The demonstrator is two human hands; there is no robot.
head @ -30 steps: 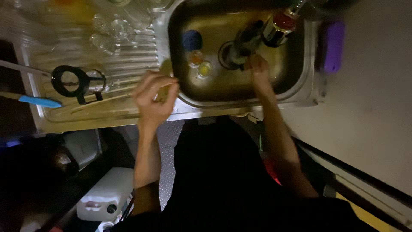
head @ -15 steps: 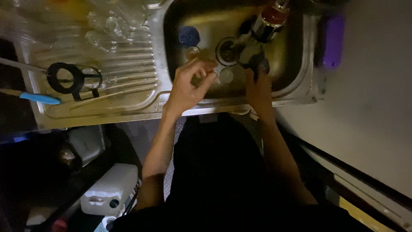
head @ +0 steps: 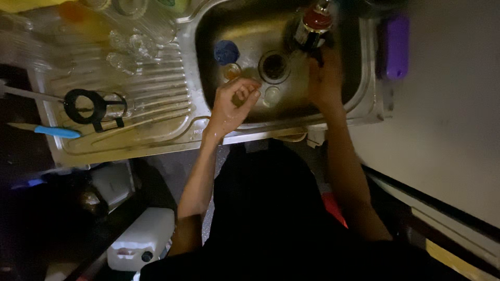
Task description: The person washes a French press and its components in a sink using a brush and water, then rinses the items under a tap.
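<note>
The steel sink (head: 364, 106) and its ribbed draining board (head: 156, 130) take up the upper part of the view, lit dimly. The basin is not cleared: a blue round piece (head: 226, 52) lies near its far left corner, a small orange-brown piece (head: 232, 71) sits just beside it, and a pale round disc (head: 272, 96) lies next to the drain hole (head: 274, 65). A bottle with a red band (head: 314, 25) stands at the far edge of the basin. On the draining board, clear glasses (head: 127, 49) rest near the far edge, a black-framed glass holder (head: 96, 106) lies toward the left edge, and a blue-handled knife (head: 52, 131) lies at the left edge. A purple object (head: 397, 47) sits on the right rim of the sink. Judged from this, the washing is in mid-course; items remain in the basin.

Left hand (head: 234, 101): forearm reaches up over the near edge of the basin, wrist bent, fingers (head: 249, 89) curled loosely inward toward the palm. Whether anything small is pinched in them cannot be told.

Right hand (head: 325, 80): arm extended straight into the basin, hand below the bottle, just right of the drain hole. It is dark and blurred; the finger spread and any hold cannot be told.
</note>
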